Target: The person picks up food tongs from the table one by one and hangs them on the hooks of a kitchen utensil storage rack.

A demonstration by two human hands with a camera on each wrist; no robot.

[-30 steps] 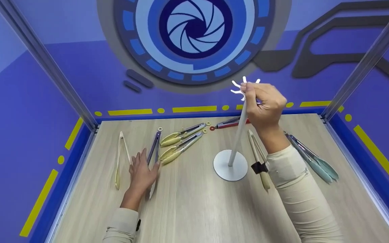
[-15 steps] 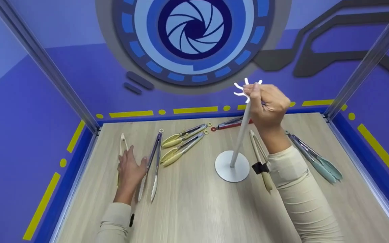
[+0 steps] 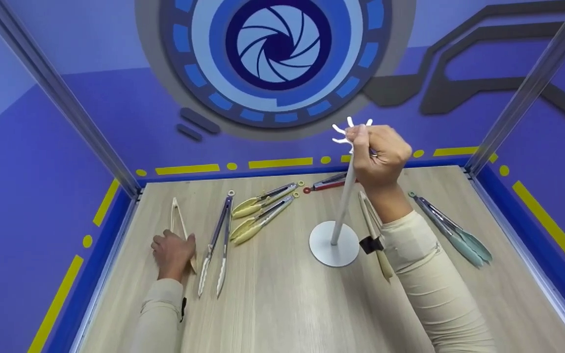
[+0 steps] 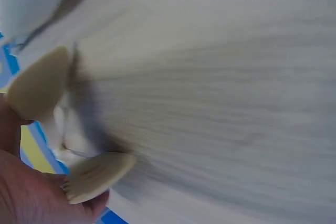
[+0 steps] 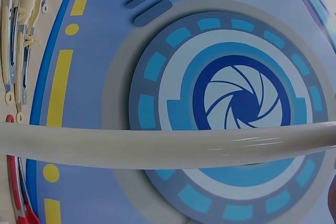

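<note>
My right hand [image 3: 380, 152] grips the top of a white upright stand [image 3: 345, 198], around its ring of small hooks. The stand's round base [image 3: 322, 247] rests on the table; its pole [image 5: 157, 149] crosses the right wrist view. At the left, my left hand [image 3: 172, 252] is over cream tongs [image 3: 181, 220] lying on the table. In the left wrist view, thumb and fingers hold the tongs from outside, with two spoon-like heads [image 4: 100, 177] standing apart. Just right of that hand lie spread metal tongs [image 3: 225, 245] with white scalloped tips.
Two pairs of yellow tongs [image 3: 265, 218] lie left of the stand, and red-handled tongs [image 3: 326, 183] behind it. Beige tongs [image 3: 385, 267] lie partly under the right forearm. Teal tongs [image 3: 464, 242] are at the right. Printed panels [image 3: 263, 142] wall the table's back and sides.
My left hand has moved left from the white-tipped tongs to the cream tongs and taken hold of them. The right hand stays at the stand's top.
</note>
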